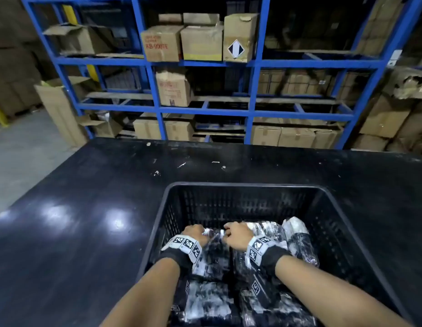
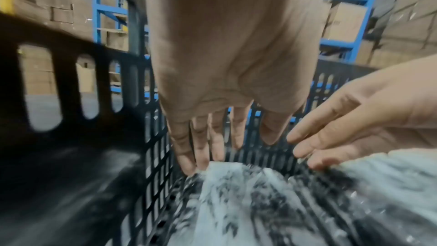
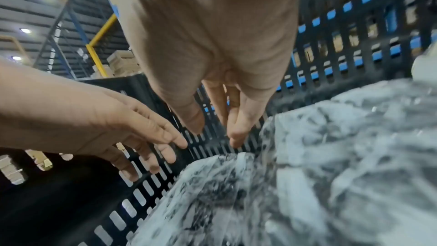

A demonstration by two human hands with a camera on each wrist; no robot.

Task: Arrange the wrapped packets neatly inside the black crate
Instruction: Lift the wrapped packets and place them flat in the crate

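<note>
The black crate stands on a black table and holds several packets wrapped in clear film. My left hand and right hand are both inside it, at the far end of the left-centre packet. In the left wrist view my left hand has straight fingers whose tips touch the far edge of the packet. In the right wrist view my right hand has straight fingers just above the same packet. Neither hand grips anything. Another packet leans tilted against the right side.
The far strip of the crate floor behind the packets is bare. The black table stretches to the left and beyond the crate. Blue shelving with cardboard boxes stands behind the table.
</note>
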